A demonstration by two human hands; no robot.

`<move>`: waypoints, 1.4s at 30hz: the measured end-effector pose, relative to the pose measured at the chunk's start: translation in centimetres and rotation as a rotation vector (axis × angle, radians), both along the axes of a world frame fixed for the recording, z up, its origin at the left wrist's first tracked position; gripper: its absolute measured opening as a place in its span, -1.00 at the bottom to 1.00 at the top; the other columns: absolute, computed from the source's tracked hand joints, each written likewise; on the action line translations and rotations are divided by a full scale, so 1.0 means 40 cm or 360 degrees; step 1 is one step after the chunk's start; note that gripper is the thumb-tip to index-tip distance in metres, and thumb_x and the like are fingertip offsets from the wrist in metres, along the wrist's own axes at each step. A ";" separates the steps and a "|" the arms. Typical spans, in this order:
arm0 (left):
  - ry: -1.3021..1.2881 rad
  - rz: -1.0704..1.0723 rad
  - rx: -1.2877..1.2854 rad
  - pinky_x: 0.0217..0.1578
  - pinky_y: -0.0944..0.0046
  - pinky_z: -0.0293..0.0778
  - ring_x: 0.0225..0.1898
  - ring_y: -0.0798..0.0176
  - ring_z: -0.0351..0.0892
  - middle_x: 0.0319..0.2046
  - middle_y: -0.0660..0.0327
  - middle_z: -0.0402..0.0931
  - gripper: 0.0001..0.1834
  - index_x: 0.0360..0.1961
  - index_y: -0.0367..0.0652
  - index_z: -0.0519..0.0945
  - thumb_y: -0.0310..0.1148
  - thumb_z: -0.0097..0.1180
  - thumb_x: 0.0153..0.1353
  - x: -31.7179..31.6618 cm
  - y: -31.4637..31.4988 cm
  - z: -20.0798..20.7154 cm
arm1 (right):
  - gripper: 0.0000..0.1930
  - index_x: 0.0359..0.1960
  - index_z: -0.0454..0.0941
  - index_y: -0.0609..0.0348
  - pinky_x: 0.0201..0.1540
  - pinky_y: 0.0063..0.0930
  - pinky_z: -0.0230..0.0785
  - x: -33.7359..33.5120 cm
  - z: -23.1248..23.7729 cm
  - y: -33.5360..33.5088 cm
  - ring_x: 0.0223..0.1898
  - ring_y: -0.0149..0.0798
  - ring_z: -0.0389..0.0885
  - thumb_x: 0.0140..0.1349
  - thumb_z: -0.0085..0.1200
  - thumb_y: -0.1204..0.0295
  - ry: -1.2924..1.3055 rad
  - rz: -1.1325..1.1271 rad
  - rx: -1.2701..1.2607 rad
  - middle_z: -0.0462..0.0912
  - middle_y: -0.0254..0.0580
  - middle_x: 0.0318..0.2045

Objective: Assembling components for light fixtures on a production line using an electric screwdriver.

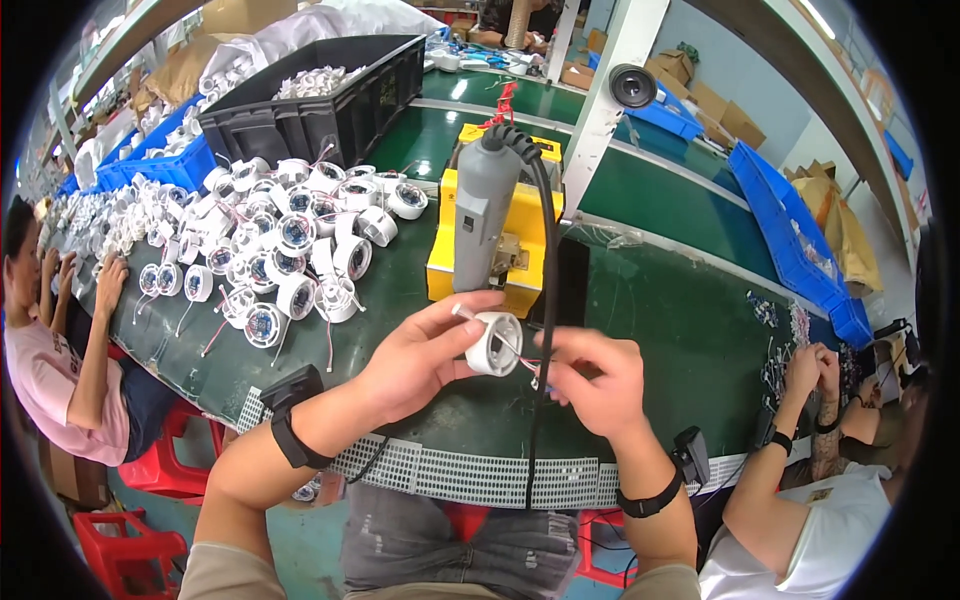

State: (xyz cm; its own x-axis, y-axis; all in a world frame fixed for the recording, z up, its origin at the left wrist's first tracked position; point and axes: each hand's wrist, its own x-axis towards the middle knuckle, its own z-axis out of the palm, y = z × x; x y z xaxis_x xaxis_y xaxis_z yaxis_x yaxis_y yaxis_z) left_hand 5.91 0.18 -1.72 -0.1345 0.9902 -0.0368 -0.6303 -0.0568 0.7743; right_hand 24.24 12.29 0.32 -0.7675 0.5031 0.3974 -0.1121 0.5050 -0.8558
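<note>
My left hand (pixel 418 358) grips a white round plastic housing (pixel 482 352) by its rim, with the open ring side turned to the right. Thin wires (pixel 530 364) with a small white connector come out of it toward my right hand (pixel 598 378), whose fingers are curled and pinched at the wire ends. Just beyond the housing, a grey electric screwdriver (pixel 482 215) leans upright against a yellow block-shaped device (pixel 527 270). Its black cable (pixel 549 250) hangs down between my hands, in front of the wires.
Many white housings with wired boards (pixel 290 235) are heaped at the left. Behind them stand a black crate (pixel 300 125) and a blue bin (pixel 170 165). White perforated strips (pixel 470 476) line the table's near edge. Co-workers sit at left and right, near a blue tray (pixel 785 235).
</note>
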 end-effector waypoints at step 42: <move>0.0956 -0.0061 -0.0027 -0.22 0.36 0.63 -0.19 0.36 0.58 -0.16 0.09 0.55 -0.58 0.19 -0.33 0.34 -0.48 -0.04 0.32 0.006 0.016 -0.037 | -0.46 0.13 0.32 0.36 -0.01 -0.38 0.44 -0.134 -0.008 -0.003 -0.09 -0.23 0.56 0.08 0.19 0.58 0.0254 -0.0388 0.0451 0.50 -0.02 0.00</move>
State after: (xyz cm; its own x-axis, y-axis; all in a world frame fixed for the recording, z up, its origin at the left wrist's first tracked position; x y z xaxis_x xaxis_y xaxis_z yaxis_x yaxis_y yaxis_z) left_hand 6.14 0.83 -3.21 -0.1009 0.9947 0.0185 -0.0834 -0.0270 0.9962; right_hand 18.90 12.19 -0.01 -0.5567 0.5164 0.6507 -0.0798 0.7464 -0.6607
